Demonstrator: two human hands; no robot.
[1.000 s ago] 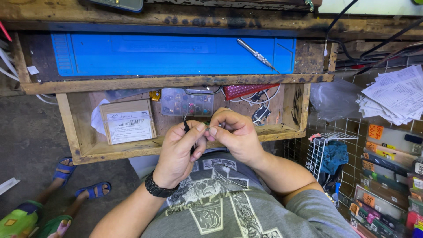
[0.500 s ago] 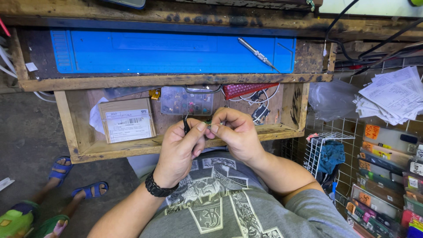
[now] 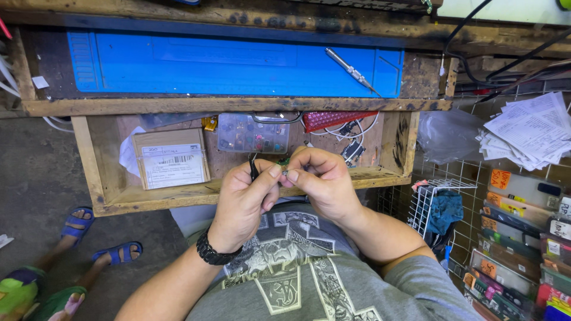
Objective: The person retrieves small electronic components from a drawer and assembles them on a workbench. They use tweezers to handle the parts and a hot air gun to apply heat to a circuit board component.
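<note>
Inside the open wooden drawer (image 3: 107,196) lie a cardboard box (image 3: 171,157) and a clear parts case (image 3: 253,133); just in front, the left hand (image 3: 242,202) pinches black tweezers (image 3: 253,169), the right hand (image 3: 321,181) a tiny green part (image 3: 284,161).

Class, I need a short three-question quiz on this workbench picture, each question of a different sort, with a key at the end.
1. True or false: the screwdriver lies on the blue mat.
2. Multiple choice: what sits in the open drawer to the left of the clear plastic box? A) a cardboard box B) a hammer C) a cup
3. Fill in: the black wristband is on the person's ____ arm.

Key:
1. True.
2. A, the cardboard box.
3. Left. The left hand and right hand meet over a small part, too tiny to identify.
</note>
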